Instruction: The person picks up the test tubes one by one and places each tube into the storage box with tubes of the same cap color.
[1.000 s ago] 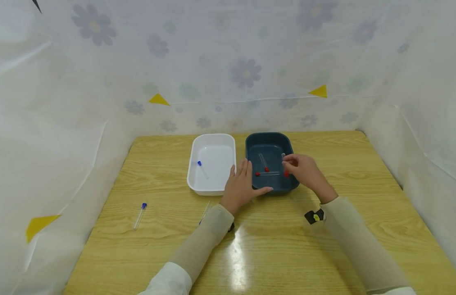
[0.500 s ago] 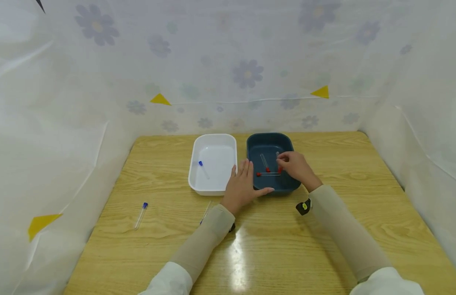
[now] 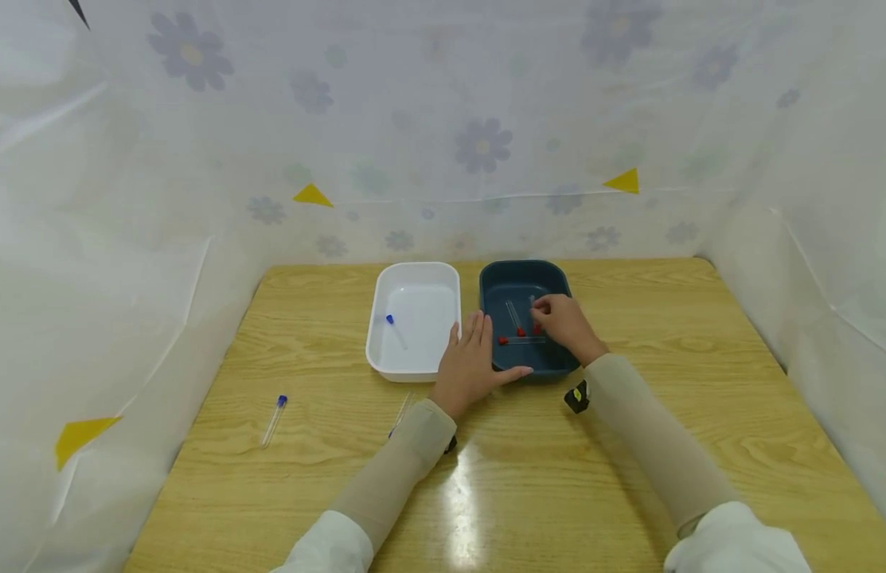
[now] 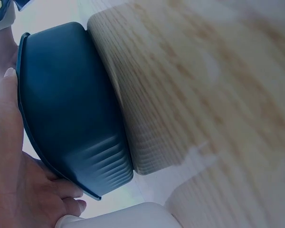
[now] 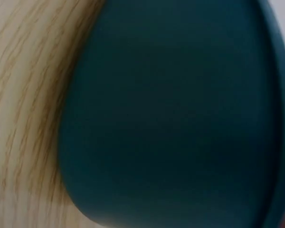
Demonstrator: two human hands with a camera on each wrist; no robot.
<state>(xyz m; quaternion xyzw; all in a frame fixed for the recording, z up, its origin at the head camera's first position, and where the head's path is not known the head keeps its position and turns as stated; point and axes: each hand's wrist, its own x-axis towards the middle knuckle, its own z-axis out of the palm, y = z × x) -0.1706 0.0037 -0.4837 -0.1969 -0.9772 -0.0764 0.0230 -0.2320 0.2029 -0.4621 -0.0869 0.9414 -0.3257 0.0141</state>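
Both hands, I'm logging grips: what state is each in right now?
Left hand: open, touching the dark tray.
Right hand: closed, pinching a red-capped tube.

Head view: even, moderate light, fairly sharp; wrist views rougher.
Bright glare streak on tabletop [image 3: 528,493] nr bottom ctr; soft shadow beside R sleeve [image 3: 653,434]; sheen on L wall sheet [image 3: 91,263]. L wrist view: bluish cast, tabletop soft/washed out toward upper R, bkgd blown out. R wrist view: v. dim, blurry; dark tray [image 5: 171,114] near-black in parts, shadow along its edge on tabletop.
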